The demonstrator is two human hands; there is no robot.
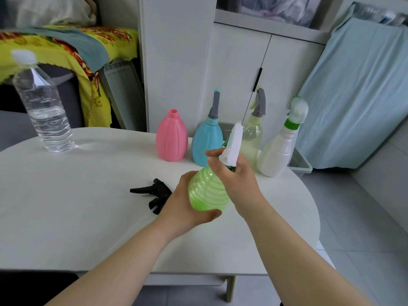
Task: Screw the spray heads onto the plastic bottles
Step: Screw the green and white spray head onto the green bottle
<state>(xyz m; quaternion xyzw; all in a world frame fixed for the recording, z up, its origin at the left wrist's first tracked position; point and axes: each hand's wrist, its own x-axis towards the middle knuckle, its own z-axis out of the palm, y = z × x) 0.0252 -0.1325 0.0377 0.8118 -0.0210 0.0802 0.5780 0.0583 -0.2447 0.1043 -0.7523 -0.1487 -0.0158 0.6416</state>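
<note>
My left hand point(184, 208) grips the body of a green ribbed bottle point(207, 191), held tilted above the table. My right hand point(237, 175) is curled round the bottle's neck, at the base of a white spray head point(233, 144) that sits on it. A black spray head point(155, 194) lies loose on the white table point(88, 206), just left of my left hand. Behind stand a pink bottle point(171, 138) with an open neck, a blue bottle point(207, 140) with a grey head, a pale yellow bottle point(252, 138) with a grey head, and a white bottle point(277, 151) with a green-collared white head.
A clear water bottle point(44, 107) with a white cap stands at the table's far left. A grey bin point(302, 164) sits behind the right-hand bottles. White cupboards point(238, 62) and a light blue cloth point(357, 96) rise behind the table.
</note>
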